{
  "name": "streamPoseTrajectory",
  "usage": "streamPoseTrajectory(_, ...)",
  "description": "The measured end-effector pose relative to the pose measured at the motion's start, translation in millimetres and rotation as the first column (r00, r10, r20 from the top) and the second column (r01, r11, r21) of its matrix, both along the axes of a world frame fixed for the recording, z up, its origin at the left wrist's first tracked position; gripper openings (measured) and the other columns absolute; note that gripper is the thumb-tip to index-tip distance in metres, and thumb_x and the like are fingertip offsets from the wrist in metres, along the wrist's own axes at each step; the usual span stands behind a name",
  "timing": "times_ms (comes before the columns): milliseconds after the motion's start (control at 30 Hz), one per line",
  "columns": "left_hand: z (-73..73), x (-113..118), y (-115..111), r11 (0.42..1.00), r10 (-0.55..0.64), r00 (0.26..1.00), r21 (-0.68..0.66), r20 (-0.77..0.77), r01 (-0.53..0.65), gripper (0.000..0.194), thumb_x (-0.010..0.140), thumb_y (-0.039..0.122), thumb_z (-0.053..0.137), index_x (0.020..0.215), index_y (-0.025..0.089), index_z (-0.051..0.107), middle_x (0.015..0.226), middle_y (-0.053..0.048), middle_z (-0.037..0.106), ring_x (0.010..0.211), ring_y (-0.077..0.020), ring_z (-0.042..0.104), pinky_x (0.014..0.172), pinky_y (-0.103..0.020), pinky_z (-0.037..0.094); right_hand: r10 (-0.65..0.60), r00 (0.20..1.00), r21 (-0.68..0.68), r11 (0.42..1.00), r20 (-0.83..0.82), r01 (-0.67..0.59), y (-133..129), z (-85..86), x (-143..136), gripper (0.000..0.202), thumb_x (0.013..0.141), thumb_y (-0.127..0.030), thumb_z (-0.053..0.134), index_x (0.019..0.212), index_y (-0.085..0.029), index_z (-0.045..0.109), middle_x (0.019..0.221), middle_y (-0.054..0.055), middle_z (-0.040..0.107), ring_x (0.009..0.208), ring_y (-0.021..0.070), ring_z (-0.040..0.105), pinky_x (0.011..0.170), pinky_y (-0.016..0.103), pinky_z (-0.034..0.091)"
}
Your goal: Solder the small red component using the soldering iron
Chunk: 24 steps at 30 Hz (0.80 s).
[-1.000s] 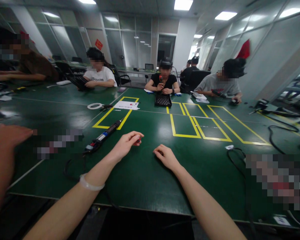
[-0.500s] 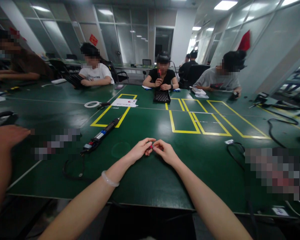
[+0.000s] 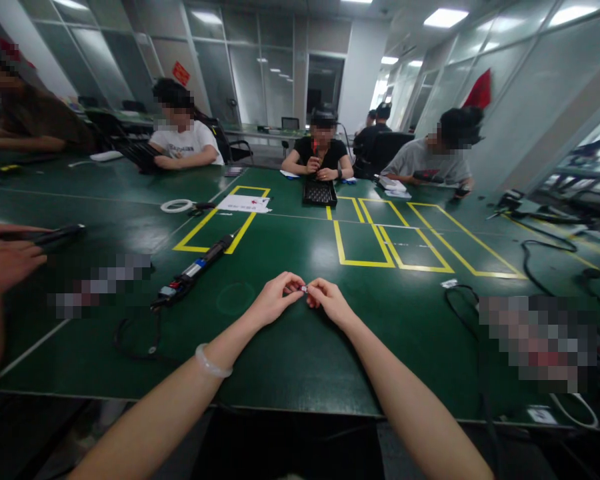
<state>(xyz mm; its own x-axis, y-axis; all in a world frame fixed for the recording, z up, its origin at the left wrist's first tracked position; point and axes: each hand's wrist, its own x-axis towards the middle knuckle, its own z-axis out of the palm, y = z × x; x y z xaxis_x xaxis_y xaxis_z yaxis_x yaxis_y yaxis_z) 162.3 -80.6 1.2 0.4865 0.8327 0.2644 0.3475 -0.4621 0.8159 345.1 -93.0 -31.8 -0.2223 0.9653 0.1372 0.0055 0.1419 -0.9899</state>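
Observation:
My left hand [image 3: 279, 297] and my right hand [image 3: 329, 301] meet above the green table [image 3: 280, 373], fingertips almost touching. Between them they pinch a tiny part [image 3: 305, 289], pale and dark, too small to name. Both hands have closed fingers on it. A pale bangle [image 3: 213, 361] circles my left wrist. To the left of my hands lies an electric screwdriver [image 3: 195, 270] with a dark body and blue and red parts, its tip pointing away from me.
Yellow tape outlines [image 3: 365, 263] mark the table ahead. A white paper [image 3: 243, 203] and a white cable coil [image 3: 176, 206] lie further back. Across sits a person with a black tray [image 3: 319, 194]. Another person's hand [image 3: 10, 257] reaches in at left. A black cable [image 3: 473, 313] runs at right.
The tiny part has turned between my fingertips: a pink-red side showed before, a pale one now. My left fingers have shifted. The neighbour's hand at left now holds a dark tool.

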Motion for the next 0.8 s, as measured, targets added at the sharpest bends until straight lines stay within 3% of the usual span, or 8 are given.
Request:
streamPoseTrajectory(133,-3.2,-3.4,4.8,0.993,0.011,1.0,-0.116,0.021,-0.008,0.029,0.084,0.04,0.058,0.1,0.016,0.062,0.092,-0.004,0.066,0.081,-0.0151,0.06,0.074,-0.027,0.047,0.031,0.995,0.019,0.999,-0.094,-0.029,-1.9,-0.4,-1.4,0.036,0.076,-0.044,0.069,0.098,-0.02,0.055,0.072,-0.002,0.061,0.058,0.0102,0.057,0.054,0.022,0.044)
streamPoseTrajectory(500,-7.6,-0.6,6.5,0.975,-0.015,0.999,-0.222,0.038,0.024,0.039,0.092,0.045,0.041,0.09,0.014,0.063,0.081,-0.004,0.065,0.074,-0.014,0.059,0.074,-0.028,0.047,0.038,0.991,-0.065,0.997,-0.127,-0.047,0.7,0.7,1.9,0.04,0.079,-0.055,0.065,0.083,-0.016,0.058,0.064,0.001,0.067,0.056,0.0121,0.063,0.056,0.025,0.049)
streamPoseTrajectory(633,-8.8,-0.1,6.2,0.966,-0.022,0.996,-0.256,0.085,0.043,0.032,0.088,0.044,0.051,0.095,0.014,0.061,0.084,-0.003,0.064,0.074,-0.0133,0.059,0.072,-0.027,0.048,0.052,0.99,-0.08,0.995,-0.132,-0.063,0.0,1.0,1.6,0.039,0.078,-0.054,0.066,0.081,-0.016,0.058,0.063,0.002,0.068,0.054,0.0124,0.063,0.055,0.025,0.049)
streamPoseTrajectory(800,-6.8,-0.5,3.7,0.981,-0.038,0.997,-0.188,0.065,0.05,0.026,0.084,0.038,0.059,0.098,0.016,0.059,0.088,-0.002,0.064,0.076,-0.0129,0.059,0.071,-0.025,0.046,0.043,0.989,-0.093,0.994,-0.139,-0.056,-0.7,1.2,1.6,0.036,0.077,-0.049,0.069,0.085,-0.016,0.06,0.069,0.002,0.068,0.06,0.0121,0.064,0.058,0.025,0.049)
